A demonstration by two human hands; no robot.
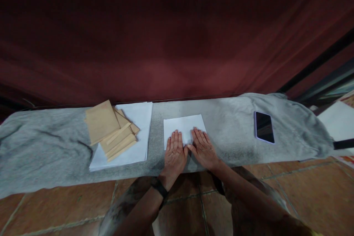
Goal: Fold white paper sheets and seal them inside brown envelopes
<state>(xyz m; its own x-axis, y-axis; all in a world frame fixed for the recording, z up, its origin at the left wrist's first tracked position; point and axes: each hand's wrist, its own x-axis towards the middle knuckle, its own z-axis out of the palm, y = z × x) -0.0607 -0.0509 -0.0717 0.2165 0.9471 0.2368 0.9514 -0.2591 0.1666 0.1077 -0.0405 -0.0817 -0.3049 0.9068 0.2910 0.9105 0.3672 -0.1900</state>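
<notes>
A folded white sheet of paper (184, 126) lies in the middle of a grey cloth-covered surface (49, 147). My left hand (174, 153) rests flat on the sheet's near left part, fingers stretched out and together. My right hand (204, 147) lies flat beside it on the sheet's near right part, fingers also extended. The thumbs nearly touch. Neither hand holds anything. A dark band sits on my left wrist.
To the left, several brown envelopes (110, 129) lie fanned over a stack of white paper (136, 132). A phone in a lilac case (264, 127) lies face up at the right. A dark red curtain hangs behind. Tiled floor shows below the surface's near edge.
</notes>
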